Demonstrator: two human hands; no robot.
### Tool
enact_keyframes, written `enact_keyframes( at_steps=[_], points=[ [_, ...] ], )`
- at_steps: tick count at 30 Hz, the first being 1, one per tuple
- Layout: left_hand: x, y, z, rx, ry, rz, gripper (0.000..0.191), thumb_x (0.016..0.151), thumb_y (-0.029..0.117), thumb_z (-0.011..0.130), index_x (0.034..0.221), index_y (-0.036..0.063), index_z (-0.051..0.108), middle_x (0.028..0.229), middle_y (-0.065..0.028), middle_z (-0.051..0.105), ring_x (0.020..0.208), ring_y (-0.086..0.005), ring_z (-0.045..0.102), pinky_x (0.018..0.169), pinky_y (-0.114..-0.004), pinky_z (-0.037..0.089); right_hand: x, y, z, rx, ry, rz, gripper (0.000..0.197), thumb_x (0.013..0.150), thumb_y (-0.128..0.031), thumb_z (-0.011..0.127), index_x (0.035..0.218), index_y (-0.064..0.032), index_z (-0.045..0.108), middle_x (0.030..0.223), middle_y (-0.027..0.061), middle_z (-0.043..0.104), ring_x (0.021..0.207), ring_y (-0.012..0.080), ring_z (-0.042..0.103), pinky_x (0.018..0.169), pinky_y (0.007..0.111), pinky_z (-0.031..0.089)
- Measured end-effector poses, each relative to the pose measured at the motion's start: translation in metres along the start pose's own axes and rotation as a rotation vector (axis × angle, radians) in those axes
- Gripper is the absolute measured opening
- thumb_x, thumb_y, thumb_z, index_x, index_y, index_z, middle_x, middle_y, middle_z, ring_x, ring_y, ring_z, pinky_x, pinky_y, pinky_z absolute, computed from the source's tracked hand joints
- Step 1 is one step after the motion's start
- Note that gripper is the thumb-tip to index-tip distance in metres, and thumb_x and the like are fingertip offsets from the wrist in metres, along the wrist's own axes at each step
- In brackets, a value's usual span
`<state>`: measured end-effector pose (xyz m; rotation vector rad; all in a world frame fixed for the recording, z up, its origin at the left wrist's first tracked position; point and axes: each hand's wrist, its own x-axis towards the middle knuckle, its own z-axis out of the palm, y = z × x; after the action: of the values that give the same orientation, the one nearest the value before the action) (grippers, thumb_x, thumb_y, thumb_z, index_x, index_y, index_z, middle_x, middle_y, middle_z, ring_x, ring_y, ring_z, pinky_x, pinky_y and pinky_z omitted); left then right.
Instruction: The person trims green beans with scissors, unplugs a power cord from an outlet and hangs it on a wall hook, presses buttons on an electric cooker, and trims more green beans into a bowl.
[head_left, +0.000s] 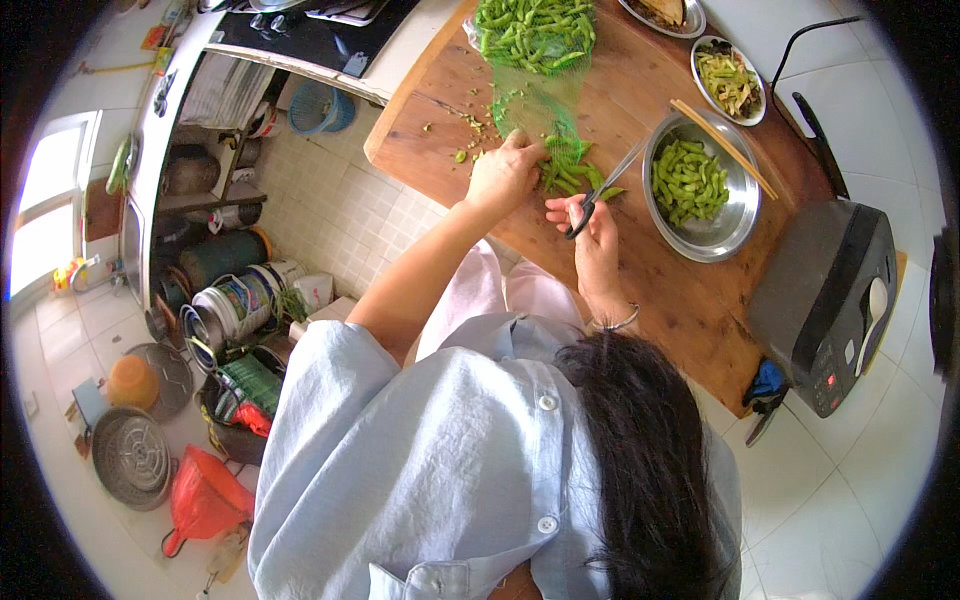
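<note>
My right hand (596, 244) grips black-handled scissors (621, 169), whose blades point up and away toward the steel bowl. My left hand (508, 171) is curled over the wooden table beside loose green soybean pods (566, 176). Its fingertips are hidden, so I cannot tell whether it pinches a pod or the net. A green mesh bag (536, 101) stretches from near that hand to a large heap of pods (534, 34) at the far side. To the right, a steel bowl (701, 244) holds many pods, with wooden chopsticks (726, 150) lying across its rim.
Pod trimmings (476, 124) are scattered on the wooden table (645, 315). Behind the bowl stand a plate of cooked food (727, 81) and another dish (667, 15). A dark rice cooker (817, 300) with a white spoon (874, 315) sits at the right. A blue basket (321, 106) rests on the floor.
</note>
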<state>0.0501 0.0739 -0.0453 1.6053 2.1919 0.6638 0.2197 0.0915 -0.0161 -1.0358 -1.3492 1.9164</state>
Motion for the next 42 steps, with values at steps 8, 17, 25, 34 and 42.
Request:
enact_keyframes(
  at_steps=[8,17,25,34,42],
  points=[
    [-0.002,-0.009,-0.014,0.088,-0.034,0.039,0.013,0.077,0.011,0.061,0.089,0.0067,0.061,0.086,-0.0127,0.060,0.073,-0.0322,0.063,0.063,-0.041,0.051,-0.001,0.010,0.000,-0.022,0.011,0.009,0.015,0.095,-0.019,0.053,0.098,-0.0042,0.052,0.090,0.0059,0.062,0.078,0.0130,0.058,0.070,0.026,0.046],
    [-0.044,-0.031,-0.054,-0.847,-0.145,-0.446,0.015,0.084,0.009,0.063,0.095,-0.0006,0.065,0.072,-0.0005,0.060,0.064,-0.0071,0.052,0.057,-0.021,0.042,-0.010,0.024,-0.005,-0.247,-0.450,0.219,0.023,0.091,-0.025,0.056,0.090,-0.0028,0.054,0.072,-0.0002,0.055,0.065,0.0067,0.049,0.058,0.023,0.040],
    [-0.056,-0.033,-0.085,-1.127,-0.029,-0.487,0.012,0.085,0.011,0.062,0.093,0.0018,0.063,0.074,0.0023,0.058,0.059,-0.0023,0.045,0.051,-0.018,0.033,-0.009,0.009,0.023,-0.264,-0.588,0.283,0.024,0.091,-0.025,0.055,0.090,-0.0012,0.056,0.072,0.0013,0.057,0.067,0.0089,0.051,0.062,0.024,0.041],
    [-0.059,-0.047,-0.097,-0.977,-0.115,-0.427,0.011,0.083,0.011,0.061,0.090,0.0030,0.062,0.073,0.0042,0.055,0.061,-0.0033,0.044,0.053,-0.019,0.034,0.022,-0.009,0.055,-0.312,-0.676,0.170,0.038,0.092,-0.035,0.052,0.072,-0.0034,0.055,0.064,-0.0012,0.051,0.061,0.0078,0.043,0.056,0.024,0.034],
    [-0.051,-0.056,-0.092,-0.880,-0.166,-0.366,0.011,0.083,0.012,0.059,0.089,0.0027,0.063,0.072,0.0043,0.054,0.061,-0.0038,0.044,0.054,-0.020,0.036,0.024,0.016,0.053,-0.277,-0.627,0.152,0.042,0.095,-0.039,0.049,0.071,-0.0045,0.053,0.062,-0.0012,0.051,0.059,0.0079,0.043,0.055,0.024,0.034]
  ],
)
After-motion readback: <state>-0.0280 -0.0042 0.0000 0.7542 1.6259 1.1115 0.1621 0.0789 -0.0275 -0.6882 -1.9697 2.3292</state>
